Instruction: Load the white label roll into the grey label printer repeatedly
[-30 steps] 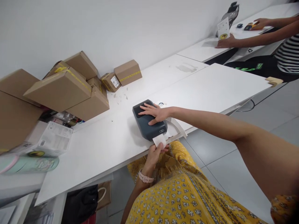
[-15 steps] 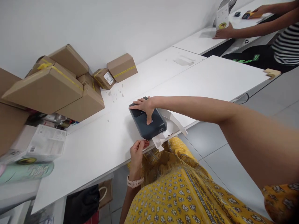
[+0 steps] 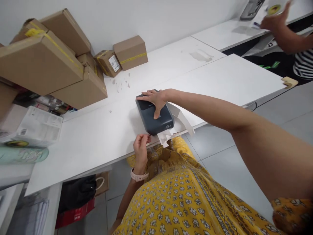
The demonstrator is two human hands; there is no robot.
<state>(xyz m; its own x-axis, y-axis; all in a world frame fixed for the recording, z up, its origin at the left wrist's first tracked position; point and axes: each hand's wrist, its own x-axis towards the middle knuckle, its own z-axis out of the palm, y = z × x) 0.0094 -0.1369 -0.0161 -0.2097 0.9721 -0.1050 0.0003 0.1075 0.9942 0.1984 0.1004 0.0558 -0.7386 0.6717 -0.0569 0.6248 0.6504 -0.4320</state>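
A dark blue box-shaped device, apparently a label printer (image 3: 156,122), sits near the front edge of the white table (image 3: 97,137). My right hand (image 3: 154,101) lies across its top, fingers spread, with the thumb by a small button. White paper strips (image 3: 182,119) curl out beside it, and a crumpled white piece (image 3: 164,137) hangs at the table edge by its front. My left hand (image 3: 141,147) is at the table edge just off the printer's near left corner, its fingers curled together. Whatever those fingers may pinch is too small to make out.
Brown cardboard boxes (image 3: 44,65) are piled at the left, with two smaller cartons (image 3: 130,54) by the wall. A white printed box (image 3: 39,125) and a mint green bottle (image 3: 24,155) stand at the far left. A co-worker's hand (image 3: 276,24) holds a white box at the upper right.
My view has tilted, so the table appears higher in the picture. My right hand stays on the printer and my left hand stays beside it. The co-worker's hand has raised the white box.
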